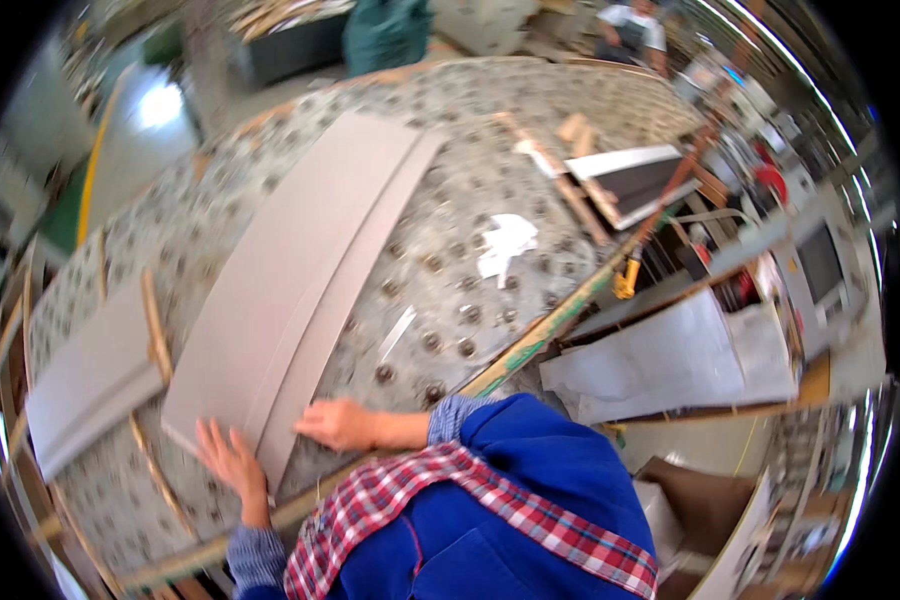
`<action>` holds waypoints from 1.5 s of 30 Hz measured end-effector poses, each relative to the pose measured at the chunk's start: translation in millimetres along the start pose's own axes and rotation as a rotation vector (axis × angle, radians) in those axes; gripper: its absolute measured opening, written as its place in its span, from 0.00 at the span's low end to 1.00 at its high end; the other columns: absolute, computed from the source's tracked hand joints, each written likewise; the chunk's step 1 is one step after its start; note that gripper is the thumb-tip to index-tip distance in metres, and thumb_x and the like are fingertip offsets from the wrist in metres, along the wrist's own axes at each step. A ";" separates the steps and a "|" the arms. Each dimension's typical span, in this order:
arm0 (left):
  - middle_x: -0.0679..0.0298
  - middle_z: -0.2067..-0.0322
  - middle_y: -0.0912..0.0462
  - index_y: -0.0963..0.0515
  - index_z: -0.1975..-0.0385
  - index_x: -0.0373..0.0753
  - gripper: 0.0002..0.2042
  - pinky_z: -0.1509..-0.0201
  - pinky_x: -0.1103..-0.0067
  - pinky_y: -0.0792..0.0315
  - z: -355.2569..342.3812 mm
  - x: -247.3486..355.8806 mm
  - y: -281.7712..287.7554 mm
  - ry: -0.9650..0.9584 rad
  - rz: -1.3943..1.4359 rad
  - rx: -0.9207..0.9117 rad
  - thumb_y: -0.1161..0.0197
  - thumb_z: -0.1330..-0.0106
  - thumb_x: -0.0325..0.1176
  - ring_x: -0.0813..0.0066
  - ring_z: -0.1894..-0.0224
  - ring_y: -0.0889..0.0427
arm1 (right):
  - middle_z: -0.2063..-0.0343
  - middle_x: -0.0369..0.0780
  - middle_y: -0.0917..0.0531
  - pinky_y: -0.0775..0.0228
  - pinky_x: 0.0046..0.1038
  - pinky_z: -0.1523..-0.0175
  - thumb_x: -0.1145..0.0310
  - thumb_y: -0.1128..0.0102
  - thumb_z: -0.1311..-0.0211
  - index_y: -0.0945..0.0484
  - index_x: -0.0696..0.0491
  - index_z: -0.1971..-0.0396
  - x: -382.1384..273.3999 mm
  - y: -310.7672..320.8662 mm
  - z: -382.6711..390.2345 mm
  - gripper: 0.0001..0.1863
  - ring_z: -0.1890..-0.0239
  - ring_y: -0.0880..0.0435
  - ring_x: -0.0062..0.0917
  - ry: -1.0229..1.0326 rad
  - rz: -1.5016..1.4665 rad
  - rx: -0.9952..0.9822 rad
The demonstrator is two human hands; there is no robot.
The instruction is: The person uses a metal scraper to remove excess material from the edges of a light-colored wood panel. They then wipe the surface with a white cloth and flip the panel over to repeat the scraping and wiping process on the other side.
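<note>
A long pinkish-grey panel (285,235) lies slantwise on a large table (435,295) studded with small round fittings. A narrower stepped strip (345,275) runs along the panel's right side; I cannot tell whether it is a separate piece. My left hand (232,462) rests on the near end of the panel, fingers spread. Close by, my right hand (338,424) has its fingers curled together at the strip's right edge, its fingertips partly hidden. To the left lies a shorter panel (90,375) of the same colour, across wooden strips (156,325).
White crumpled scraps (506,246) and a thin white sliver (398,333) lie right of the panel. Framed boards (630,180) and wood offcuts sit at the far right. A grey control console (820,270) stands beyond the edge. Another person (635,35) is in the background.
</note>
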State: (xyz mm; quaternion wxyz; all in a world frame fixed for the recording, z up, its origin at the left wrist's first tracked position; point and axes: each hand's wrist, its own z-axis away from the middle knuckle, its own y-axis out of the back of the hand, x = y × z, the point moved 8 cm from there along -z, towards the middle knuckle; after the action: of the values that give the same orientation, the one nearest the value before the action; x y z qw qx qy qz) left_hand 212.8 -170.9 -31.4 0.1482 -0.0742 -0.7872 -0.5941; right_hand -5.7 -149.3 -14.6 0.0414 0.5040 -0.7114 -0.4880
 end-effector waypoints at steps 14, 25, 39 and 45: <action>0.48 0.35 0.42 0.35 0.42 0.27 0.25 0.31 0.59 0.52 1.3 81.4 -14.5 -0.325 0.135 -0.078 0.47 0.33 0.39 0.49 0.33 0.45 | 0.73 0.40 0.17 0.29 0.24 0.64 0.66 0.37 0.44 0.21 0.57 0.62 153.3 131.7 123.5 0.12 0.72 0.20 0.22 -1.011 -0.200 0.753; 0.53 0.36 0.41 0.30 0.45 0.38 0.24 0.34 0.61 0.48 -58.0 69.5 -13.7 -0.180 -0.037 0.038 0.44 0.37 0.45 0.54 0.39 0.38 | 0.74 0.39 0.25 0.34 0.26 0.67 0.68 0.38 0.43 0.18 0.55 0.61 213.8 163.4 80.5 0.11 0.73 0.26 0.25 -0.843 0.056 0.663; 0.56 0.35 0.42 0.32 0.44 0.39 0.24 0.32 0.60 0.50 -58.9 77.7 -7.4 -0.122 -0.054 0.016 0.44 0.37 0.44 0.56 0.39 0.38 | 0.76 0.41 0.24 0.31 0.32 0.70 0.71 0.46 0.39 0.20 0.51 0.61 131.0 116.7 13.9 0.08 0.74 0.24 0.34 -0.422 0.244 0.262; 0.56 0.35 0.42 0.32 0.43 0.39 0.24 0.32 0.60 0.50 -60.3 77.6 -6.8 -0.125 -0.032 -0.002 0.44 0.37 0.44 0.56 0.39 0.38 | 0.75 0.38 0.22 0.27 0.29 0.67 0.75 0.42 0.48 0.19 0.50 0.58 -1.8 30.1 7.4 0.16 0.73 0.23 0.31 -0.238 -0.018 0.026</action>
State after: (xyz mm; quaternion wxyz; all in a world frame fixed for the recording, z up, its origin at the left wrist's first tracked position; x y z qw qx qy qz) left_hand 146.2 -235.2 2.4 0.0891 -0.0986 -0.7955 -0.5912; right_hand -29.3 -142.7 4.5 -0.0543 0.4496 -0.7131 -0.5352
